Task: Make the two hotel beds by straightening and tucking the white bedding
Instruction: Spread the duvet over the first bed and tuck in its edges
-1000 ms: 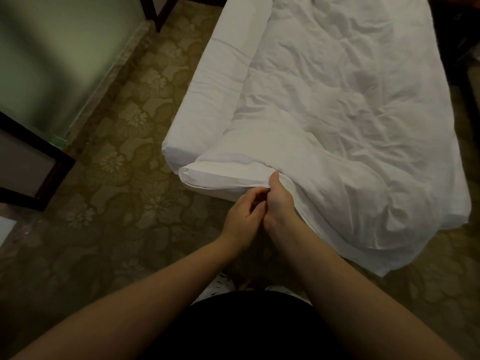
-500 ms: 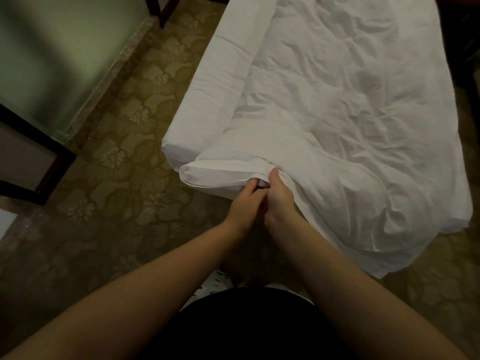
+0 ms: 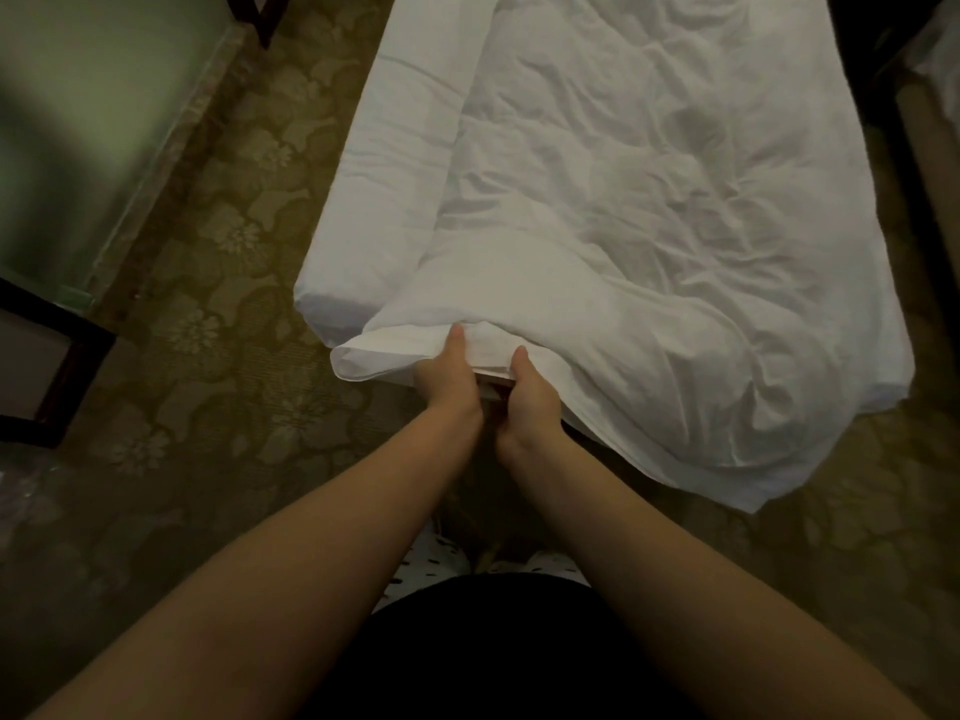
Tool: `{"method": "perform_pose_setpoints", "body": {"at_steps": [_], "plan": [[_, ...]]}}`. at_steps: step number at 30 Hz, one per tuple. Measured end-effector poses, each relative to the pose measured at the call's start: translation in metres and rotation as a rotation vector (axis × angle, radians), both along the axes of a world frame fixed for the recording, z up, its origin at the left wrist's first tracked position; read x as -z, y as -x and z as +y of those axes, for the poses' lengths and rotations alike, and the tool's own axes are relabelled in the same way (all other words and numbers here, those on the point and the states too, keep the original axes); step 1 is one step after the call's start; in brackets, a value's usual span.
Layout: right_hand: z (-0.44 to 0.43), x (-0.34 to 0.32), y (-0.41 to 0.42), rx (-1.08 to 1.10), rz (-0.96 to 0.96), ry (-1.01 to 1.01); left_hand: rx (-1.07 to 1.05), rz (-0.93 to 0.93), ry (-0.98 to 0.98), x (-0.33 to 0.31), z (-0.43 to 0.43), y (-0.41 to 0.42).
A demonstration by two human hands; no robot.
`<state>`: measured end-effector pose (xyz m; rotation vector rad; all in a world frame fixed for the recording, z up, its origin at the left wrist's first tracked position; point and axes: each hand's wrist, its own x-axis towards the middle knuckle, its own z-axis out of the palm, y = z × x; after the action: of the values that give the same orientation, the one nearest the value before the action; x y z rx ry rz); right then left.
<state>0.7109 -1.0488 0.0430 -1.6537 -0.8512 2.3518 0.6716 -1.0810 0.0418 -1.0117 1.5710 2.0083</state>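
A wrinkled white duvet covers a single bed whose sheeted mattress shows along the left side. I stand at the bed's foot end. My left hand grips the duvet's near edge, thumb on top of the cloth. My right hand grips the same edge a little to the right, a small gap between the hands. The duvet's left corner sticks out past the mattress. Its right part droops off the foot end toward the floor.
Olive carpet with a flower pattern runs along the bed's left side. A dark wooden frame stands at the left, by a pale green wall. Dark furniture borders the bed on the right.
My hands, pressed together a second ago, have reached up onto the duvet edge and spread slightly apart, both now gripping it.
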Motion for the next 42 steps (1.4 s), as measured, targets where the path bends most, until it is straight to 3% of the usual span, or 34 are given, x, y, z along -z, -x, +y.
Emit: {"method": "perform_pose_setpoints", "body": {"at_steps": [6,11,15,18,22,27,30,34,36,38,39,42], "plan": [[0.001,0.006,0.010,0.249,0.069,0.198,0.099,0.188,0.128,-0.016,-0.013,0.001],[0.016,0.007,0.000,0.470,0.058,0.161,0.291,0.356,0.211,-0.015,-0.045,0.008],[0.007,0.003,-0.019,0.501,0.079,0.141,0.083,0.032,-0.010,0.005,-0.064,0.055],[0.006,0.003,-0.026,0.474,0.043,0.077,0.043,-0.006,-0.014,0.011,-0.067,0.062],[0.010,0.005,-0.031,0.460,-0.041,0.006,0.067,0.183,0.143,0.003,-0.077,0.056],[0.038,-0.013,-0.026,0.620,0.019,0.005,0.257,0.568,0.060,-0.060,-0.086,0.048],[0.081,-0.003,-0.035,0.595,0.130,-0.059,0.209,0.535,-0.020,-0.067,-0.101,0.044],[0.112,0.016,-0.050,0.540,0.040,-0.090,0.225,0.338,0.121,-0.025,-0.119,0.025],[0.116,0.001,-0.061,0.434,-0.155,-0.218,0.216,0.267,0.172,-0.018,-0.110,0.011],[0.133,-0.027,-0.075,0.349,-0.407,-0.476,0.279,0.384,0.211,-0.043,-0.083,0.012],[0.148,-0.045,-0.083,0.373,-0.448,-0.606,0.326,0.490,0.224,-0.067,-0.070,0.013],[0.189,-0.101,-0.105,0.363,-0.335,-1.075,0.344,0.719,0.089,-0.124,-0.049,0.011]]}}
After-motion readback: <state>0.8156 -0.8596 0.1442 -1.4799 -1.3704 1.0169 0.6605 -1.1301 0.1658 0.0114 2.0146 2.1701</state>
